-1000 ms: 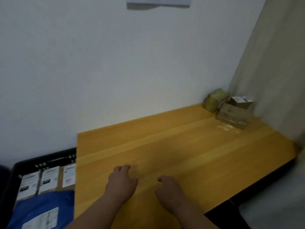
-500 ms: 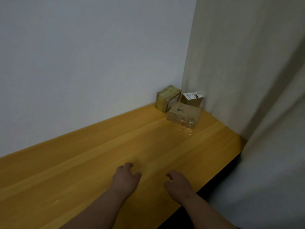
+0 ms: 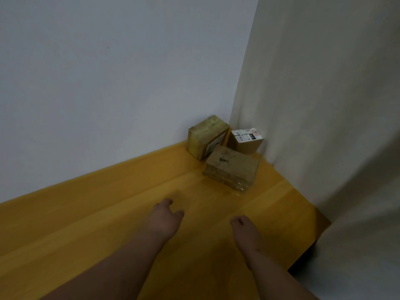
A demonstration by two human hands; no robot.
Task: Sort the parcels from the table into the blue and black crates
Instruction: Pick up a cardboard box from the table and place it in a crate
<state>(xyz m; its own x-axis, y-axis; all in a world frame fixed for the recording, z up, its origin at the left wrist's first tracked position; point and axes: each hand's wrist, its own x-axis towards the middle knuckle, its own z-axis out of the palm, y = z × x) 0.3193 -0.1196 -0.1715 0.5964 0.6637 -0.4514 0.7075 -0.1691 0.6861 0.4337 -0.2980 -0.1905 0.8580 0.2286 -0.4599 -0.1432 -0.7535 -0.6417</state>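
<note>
Three parcels stand in the far right corner of the wooden table (image 3: 86, 213). A brown box in clear wrap (image 3: 231, 167) is nearest to me. Behind it sit an olive-brown box (image 3: 207, 135) against the wall and a small box with a white label (image 3: 246, 139) by the curtain. My left hand (image 3: 164, 219) and my right hand (image 3: 244, 230) hover over the table a short way in front of the parcels. Both hold nothing, with fingers loosely curled. No crate is in view.
A white wall runs along the table's far side. A cream curtain (image 3: 324, 105) hangs at the right, touching the table's right end. The table's right front corner (image 3: 320, 221) drops off to a dark gap.
The view has swung right, from the black crate at the table's left end to the parcels in the corner. Both hands have come closer to the parcels and still hold nothing.
</note>
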